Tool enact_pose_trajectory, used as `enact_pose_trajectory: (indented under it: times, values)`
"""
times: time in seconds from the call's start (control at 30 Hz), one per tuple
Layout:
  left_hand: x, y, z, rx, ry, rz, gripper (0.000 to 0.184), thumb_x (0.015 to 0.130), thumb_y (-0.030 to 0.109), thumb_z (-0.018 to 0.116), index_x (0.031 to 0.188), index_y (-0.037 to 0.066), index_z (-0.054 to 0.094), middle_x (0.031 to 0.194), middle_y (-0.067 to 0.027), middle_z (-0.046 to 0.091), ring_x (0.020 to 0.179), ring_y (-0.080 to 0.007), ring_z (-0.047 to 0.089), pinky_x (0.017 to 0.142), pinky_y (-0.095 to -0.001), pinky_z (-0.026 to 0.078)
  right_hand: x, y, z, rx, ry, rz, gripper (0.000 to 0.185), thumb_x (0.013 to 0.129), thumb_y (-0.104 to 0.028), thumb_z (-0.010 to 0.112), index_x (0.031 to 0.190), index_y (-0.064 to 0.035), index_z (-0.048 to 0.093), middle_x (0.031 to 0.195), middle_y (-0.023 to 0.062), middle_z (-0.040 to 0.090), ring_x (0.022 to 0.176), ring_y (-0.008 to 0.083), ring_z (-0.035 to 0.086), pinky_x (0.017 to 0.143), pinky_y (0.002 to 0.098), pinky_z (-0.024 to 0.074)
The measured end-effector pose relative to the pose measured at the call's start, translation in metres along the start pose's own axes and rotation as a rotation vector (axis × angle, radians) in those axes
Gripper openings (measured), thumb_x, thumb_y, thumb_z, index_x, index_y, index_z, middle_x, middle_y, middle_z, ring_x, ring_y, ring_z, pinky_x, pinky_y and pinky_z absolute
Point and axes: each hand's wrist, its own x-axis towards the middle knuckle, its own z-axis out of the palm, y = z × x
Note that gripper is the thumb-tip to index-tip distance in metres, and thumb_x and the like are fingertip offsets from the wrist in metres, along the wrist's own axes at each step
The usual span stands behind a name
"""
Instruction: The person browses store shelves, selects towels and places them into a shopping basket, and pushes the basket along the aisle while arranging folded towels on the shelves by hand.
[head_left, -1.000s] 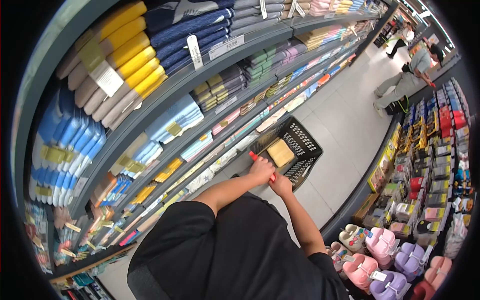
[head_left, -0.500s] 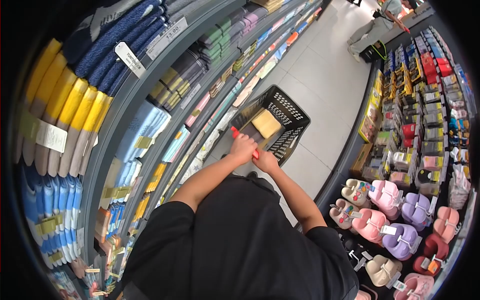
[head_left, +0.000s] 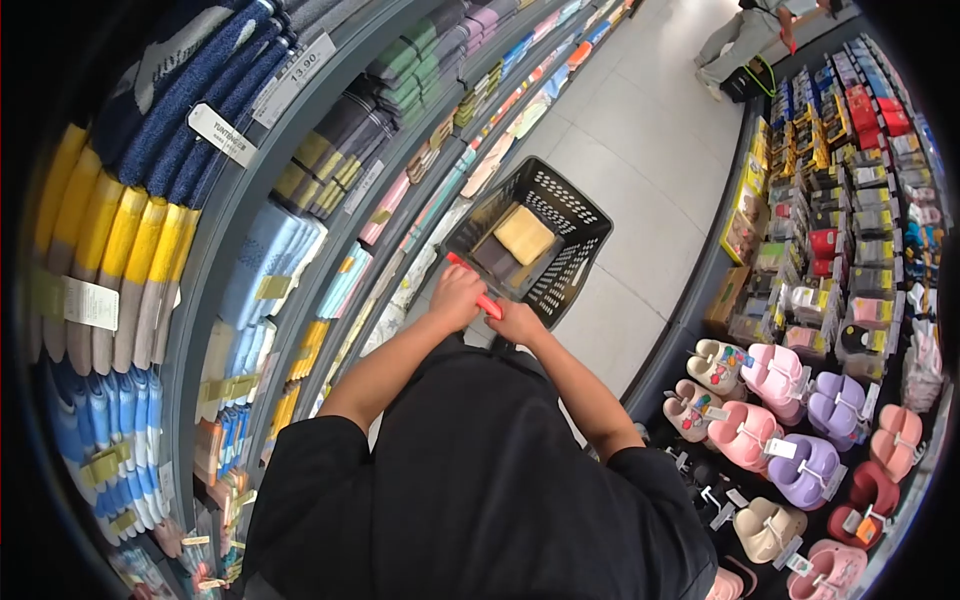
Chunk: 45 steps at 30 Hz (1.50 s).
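Note:
Both my hands are on the red handle (head_left: 489, 305) of a black basket cart. My left hand (head_left: 458, 297) wraps round the handle between its left end and its middle. Close beside it on the right, my right hand (head_left: 518, 325) is closed round the handle's other end. In front of my hands stands the black perforated basket (head_left: 568, 192). Inside it a folded pale yellow item (head_left: 524, 234) lies on a darker grey item (head_left: 506, 262).
Shelves of folded towels (head_left: 110, 240) line the left side. Along the right stand racks of small packets (head_left: 865, 275) and clogs (head_left: 745, 430). A person (head_left: 740, 42) is by a black basket farther up the tiled aisle (head_left: 640, 140).
The view has turned and moved along the aisle. The cart and my hands now appear farther left and higher, and more clogs show at the right. Both hands have stayed on the handle.

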Motion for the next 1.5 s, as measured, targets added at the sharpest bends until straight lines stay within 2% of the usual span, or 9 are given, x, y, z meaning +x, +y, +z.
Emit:
enact_pose_trajectory:
  times: [0.2, 0.33, 0.37, 0.5, 0.93, 1.07, 1.17, 1.27, 1.5]
  values:
    - [0.002, 0.007, -0.002, 0.026, -0.089, -0.024, 0.018, 0.063, 0.017, 0.075, 0.079, 0.013, 0.067, 0.085, -0.0043, 0.06, 0.093, -0.0264, 0.057, 0.095, -0.0433, 0.042, -0.005, 0.002, -0.005, 0.002, -0.025, -0.028, 0.034, 0.082, -0.037, 0.065, 0.095, -0.0058, 0.065, 0.091, 0.0222, 0.069, 0.088, 0.0426, 0.066, 0.081, 0.0491, 0.0518]
    - [0.004, 0.018, 0.001, 0.06, -0.298, -0.057, 0.016, 0.065, 0.023, 0.075, 0.077, 0.015, 0.069, 0.083, -0.0036, 0.063, 0.087, -0.0255, 0.061, 0.082, -0.0423, 0.046, -0.02, 0.009, -0.011, -0.051, -0.089, -0.024, 0.036, 0.083, -0.04, 0.065, 0.094, -0.0059, 0.065, 0.09, 0.0215, 0.069, 0.087, 0.0419, 0.066, 0.079, 0.0496, 0.0523]
    - [0.002, 0.021, 0.002, 0.061, -0.263, -0.013, 0.015, 0.065, 0.026, 0.075, 0.074, 0.015, 0.068, 0.08, -0.0042, 0.064, 0.083, -0.0254, 0.063, 0.077, -0.042, 0.047, -0.025, 0.013, -0.01, -0.041, -0.081, -0.029, 0.039, 0.083, -0.044, 0.066, 0.094, -0.0064, 0.065, 0.089, 0.0212, 0.069, 0.087, 0.0415, 0.066, 0.078, 0.0499, 0.0524]
    - [0.003, 0.025, 0.011, 0.052, -0.244, -0.007, 0.017, 0.065, 0.027, 0.076, 0.071, 0.014, 0.067, 0.079, -0.005, 0.064, 0.081, -0.025, 0.063, 0.075, -0.0403, 0.048, -0.038, 0.018, -0.017, 0.01, -0.042, 0.013, 0.039, 0.08, -0.045, 0.07, 0.093, -0.0081, 0.066, 0.086, 0.0198, 0.069, 0.085, 0.0405, 0.067, 0.076, 0.0494, 0.0527]
    - [0.063, 0.01, 0.016, 0.114, -0.364, -0.003, 0.02, 0.069, 0.028, 0.076, 0.081, 0.013, 0.07, 0.085, -0.0058, 0.068, 0.088, -0.0256, 0.066, 0.079, -0.0417, 0.048, -0.017, 0.016, -0.03, -0.115, 0.362, 0.0, 0.02, 0.081, -0.026, 0.065, 0.094, -0.0116, 0.065, 0.09, 0.0135, 0.069, 0.084, 0.0348, 0.069, 0.071, 0.0476, 0.0545]
    - [0.063, 0.008, 0.019, 0.113, -0.356, 0.011, 0.019, 0.069, 0.027, 0.075, 0.081, 0.013, 0.07, 0.085, -0.0059, 0.069, 0.088, -0.0261, 0.066, 0.079, -0.0415, 0.048, -0.012, 0.025, -0.024, -0.154, 0.366, 0.009, 0.02, 0.082, -0.027, 0.065, 0.094, -0.0109, 0.063, 0.09, 0.0129, 0.069, 0.083, 0.0349, 0.069, 0.071, 0.0475, 0.0548]
    - [0.062, 0.007, 0.017, 0.115, -0.354, 0.008, 0.018, 0.07, 0.026, 0.074, 0.081, 0.013, 0.07, 0.086, -0.006, 0.069, 0.088, -0.0262, 0.066, 0.08, -0.0417, 0.048, -0.012, 0.018, -0.028, -0.177, 0.379, 0.014, 0.022, 0.081, -0.029, 0.064, 0.093, -0.0107, 0.063, 0.083, 0.0133, 0.069, 0.077, 0.0342, 0.069, 0.067, 0.0464, 0.0553]
    - [0.062, 0.007, 0.018, 0.099, -0.348, 0.008, 0.017, 0.07, 0.026, 0.074, 0.081, 0.013, 0.07, 0.085, -0.006, 0.069, 0.087, -0.0263, 0.066, 0.08, -0.0418, 0.048, -0.012, 0.018, -0.03, -0.162, 0.334, 0.03, 0.021, 0.083, -0.029, 0.062, 0.092, -0.0098, 0.062, 0.089, 0.0133, 0.07, 0.081, 0.0351, 0.069, 0.07, 0.0484, 0.0549]
    - [0.059, 0.005, 0.024, 0.116, -0.34, 0.021, 0.019, 0.07, 0.028, 0.075, 0.083, 0.014, 0.071, 0.087, -0.0058, 0.069, 0.088, -0.0262, 0.066, 0.08, -0.0424, 0.048, -0.011, 0.023, -0.027, -0.159, 0.362, 0.0, 0.023, 0.081, -0.032, 0.064, 0.091, -0.0116, 0.065, 0.082, 0.0149, 0.07, 0.076, 0.0364, 0.069, 0.068, 0.0492, 0.0549]
